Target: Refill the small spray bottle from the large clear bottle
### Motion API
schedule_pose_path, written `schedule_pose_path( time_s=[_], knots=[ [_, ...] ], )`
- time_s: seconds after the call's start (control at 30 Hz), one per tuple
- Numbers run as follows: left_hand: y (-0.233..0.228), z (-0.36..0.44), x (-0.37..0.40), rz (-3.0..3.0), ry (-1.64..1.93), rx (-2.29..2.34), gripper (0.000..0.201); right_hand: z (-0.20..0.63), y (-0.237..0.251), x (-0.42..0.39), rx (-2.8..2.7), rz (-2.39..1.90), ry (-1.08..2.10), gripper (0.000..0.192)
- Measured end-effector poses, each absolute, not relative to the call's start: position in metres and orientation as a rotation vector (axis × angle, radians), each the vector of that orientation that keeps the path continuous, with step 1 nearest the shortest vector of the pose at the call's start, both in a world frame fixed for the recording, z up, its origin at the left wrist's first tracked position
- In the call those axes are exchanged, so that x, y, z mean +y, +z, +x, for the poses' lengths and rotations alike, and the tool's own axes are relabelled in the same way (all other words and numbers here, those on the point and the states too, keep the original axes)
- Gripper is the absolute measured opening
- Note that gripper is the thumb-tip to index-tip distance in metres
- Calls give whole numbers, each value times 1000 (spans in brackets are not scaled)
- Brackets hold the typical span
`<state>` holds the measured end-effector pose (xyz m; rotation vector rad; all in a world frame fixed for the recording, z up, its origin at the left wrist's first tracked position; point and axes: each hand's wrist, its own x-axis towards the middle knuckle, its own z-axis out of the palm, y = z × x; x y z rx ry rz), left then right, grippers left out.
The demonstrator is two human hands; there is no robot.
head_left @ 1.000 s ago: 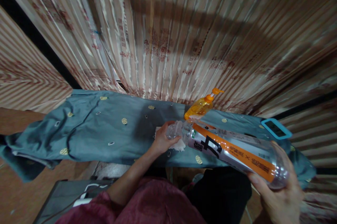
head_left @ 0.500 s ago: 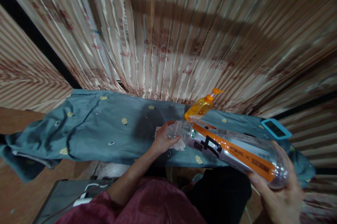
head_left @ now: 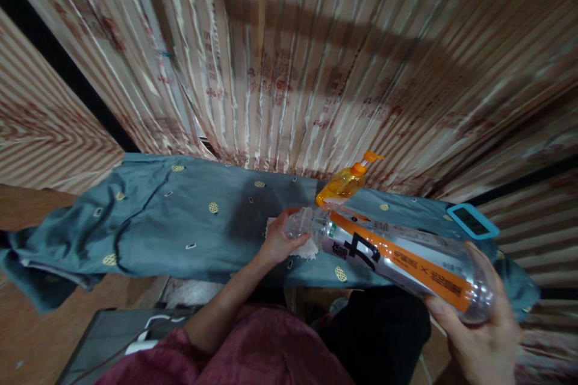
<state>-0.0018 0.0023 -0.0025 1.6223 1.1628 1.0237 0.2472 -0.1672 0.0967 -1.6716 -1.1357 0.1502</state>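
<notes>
My right hand (head_left: 483, 313) is wrapped round the base of a large clear drink bottle (head_left: 401, 258) with an orange and silver label. The bottle lies tilted, its neck pointing left and down. At that neck, my left hand (head_left: 282, 239) is closed on a small clear cup (head_left: 298, 223); the bottle's mouth meets the cup or reaches into it, I cannot tell which. No liquid stream can be made out. Below the cup, a white paper tissue (head_left: 309, 250) lies on the cloth. Just behind the bottle neck is a pump bottle (head_left: 343, 185) of yellow-orange liquid.
A narrow table is draped in a blue-green cloth (head_left: 149, 216) with a pineapple pattern. On its right end lies a blue-framed device (head_left: 473, 220) with a dark screen. Striped curtains (head_left: 280, 59) hang close behind. A grey box (head_left: 103, 337) with a white cable stands at lower left.
</notes>
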Motion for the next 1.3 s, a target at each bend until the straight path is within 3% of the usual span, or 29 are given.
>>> schedule_pose_path(
  time_s=[1.3],
  knots=[
    [-7, -2, 4, 1653, 1015, 1152, 54, 240, 106, -163, -1095, -1674, 163, 104]
  ],
)
